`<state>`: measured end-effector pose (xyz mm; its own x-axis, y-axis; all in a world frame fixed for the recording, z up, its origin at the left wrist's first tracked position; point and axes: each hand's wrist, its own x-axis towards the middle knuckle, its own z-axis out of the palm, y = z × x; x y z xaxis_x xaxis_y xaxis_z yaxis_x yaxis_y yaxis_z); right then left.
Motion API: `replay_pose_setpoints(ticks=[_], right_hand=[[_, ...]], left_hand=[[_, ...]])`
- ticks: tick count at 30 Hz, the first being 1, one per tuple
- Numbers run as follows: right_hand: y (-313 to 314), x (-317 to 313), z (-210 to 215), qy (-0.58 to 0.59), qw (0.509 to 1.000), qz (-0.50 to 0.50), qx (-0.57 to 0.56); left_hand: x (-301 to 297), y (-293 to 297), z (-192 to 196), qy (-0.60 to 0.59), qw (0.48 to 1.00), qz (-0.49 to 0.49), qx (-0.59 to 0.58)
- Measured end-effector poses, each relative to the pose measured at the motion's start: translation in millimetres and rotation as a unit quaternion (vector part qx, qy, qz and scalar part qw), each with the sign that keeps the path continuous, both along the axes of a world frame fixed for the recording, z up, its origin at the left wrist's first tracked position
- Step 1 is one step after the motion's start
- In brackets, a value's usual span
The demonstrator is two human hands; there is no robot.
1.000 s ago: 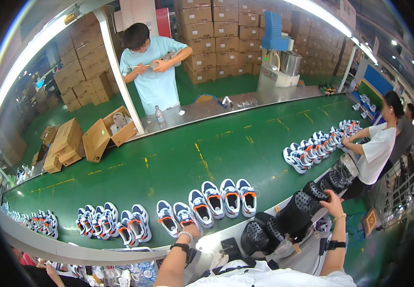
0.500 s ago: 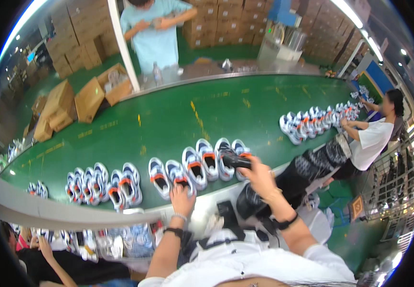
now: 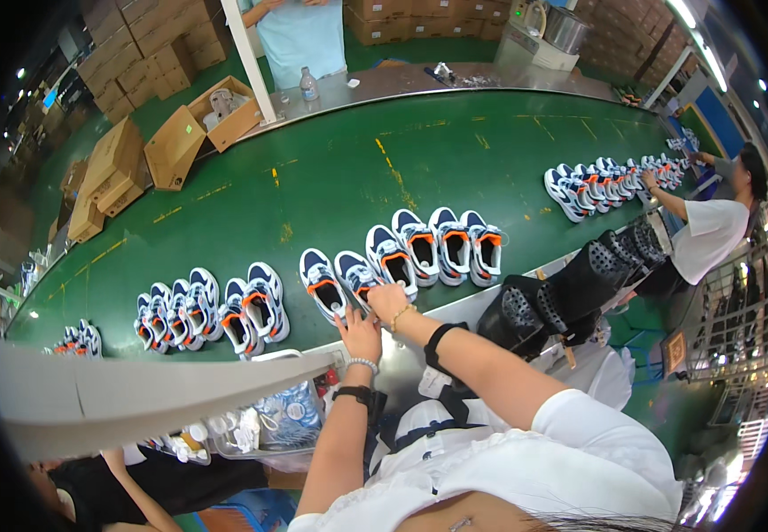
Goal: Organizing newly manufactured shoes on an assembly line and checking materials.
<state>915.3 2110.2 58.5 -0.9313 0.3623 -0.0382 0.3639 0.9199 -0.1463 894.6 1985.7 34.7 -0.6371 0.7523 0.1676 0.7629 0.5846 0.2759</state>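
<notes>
Both my hands are at the heel end of one white, navy and orange sneaker (image 3: 355,272) in a row on the green conveyor belt (image 3: 224,222). My right hand (image 3: 390,304) reaches across from the right, its bent fingers closed at the shoe's opening. Just below and left of it, my left hand (image 3: 360,337) has its fingers at the heel. The hands partly cover the back of the shoe, so the exact grip is hidden. On its left sits a like sneaker (image 3: 320,285); several more, including a sneaker (image 3: 393,257), stand on its right.
Further left on the belt are more sneakers (image 3: 253,306). Black perforated forms (image 3: 534,306) line the near edge at right, leading toward a co-worker (image 3: 712,222) beside another sneaker row. A grey curved rail (image 3: 153,399) and a plastic bin (image 3: 282,426) lie at lower left.
My right hand has moved left from the farther sneakers, where it held a dark object, to the sneaker by my left hand. The dark object no longer shows in it. The view has shifted.
</notes>
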Motion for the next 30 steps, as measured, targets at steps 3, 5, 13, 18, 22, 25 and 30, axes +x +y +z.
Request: replay_pose_setpoints(ticks=[3, 5, 13, 18, 22, 25, 30], right_hand=[[-3.7, -7.9, -15.6, 0.021, 0.994, -0.081, -0.066], [-28.4, -17.7, -12.6, 0.047, 0.983, -0.111, -0.14], [-6.7, -31.9, -28.5, 0.018, 0.971, -0.202, -0.129], [1.8, -14.1, -13.1, 0.076, 0.976, -0.131, -0.154], [-4.1, -2.5, -1.6, 0.069, 0.986, -0.075, -0.133], [-8.1, -1.2, -14.3, 0.088, 0.979, -0.091, -0.159], [-2.4, -8.5, -34.6, 0.083, 0.975, -0.133, -0.155]], left_hand=[[-1.5, 4.8, 1.9, 0.0, 1.0, -0.027, -0.016], [-12.3, -17.0, -3.9, -0.004, 0.999, -0.02, -0.043], [-7.7, -5.0, 0.1, -0.027, 0.998, -0.042, -0.035], [-22.3, 6.0, 24.7, -0.216, 0.952, 0.101, 0.193], [-50.3, 31.0, 18.6, -0.085, 0.969, 0.033, 0.227], [-68.7, 46.8, 0.6, -0.137, 0.975, 0.046, 0.172], [-64.9, 58.1, 2.8, -0.216, 0.953, 0.135, 0.164]])
